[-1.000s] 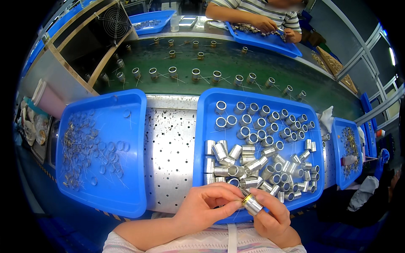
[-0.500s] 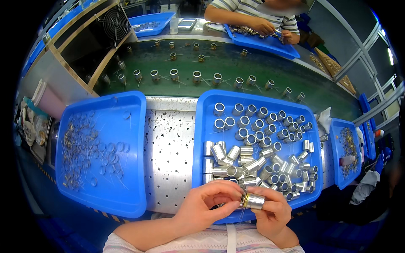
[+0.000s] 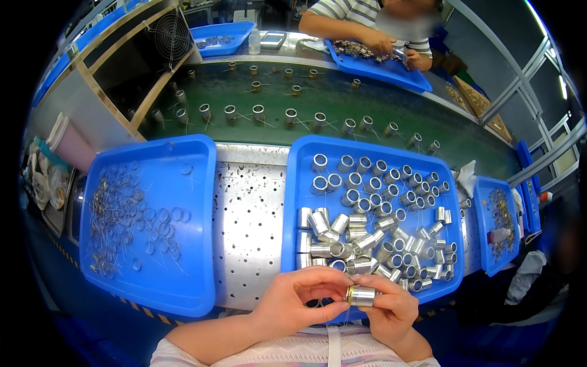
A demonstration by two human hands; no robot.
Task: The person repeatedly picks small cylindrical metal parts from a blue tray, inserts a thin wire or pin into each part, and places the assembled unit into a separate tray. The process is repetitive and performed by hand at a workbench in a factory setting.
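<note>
The metal tube is at the near side of the middle tray, its plain end clamped in the right hand. The left hand has thumb and forefinger at the tube's yellow-banded end; whether they grip it, I cannot tell. More tubes stand and lie in the middle tray. Left of that tray, past a strip of worktop, a second tray holds wired rings.

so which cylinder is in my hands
The yellow-banded cylinder in your right hand, left hand at its band; the cylinders in the middle tray are unheld.
</note>
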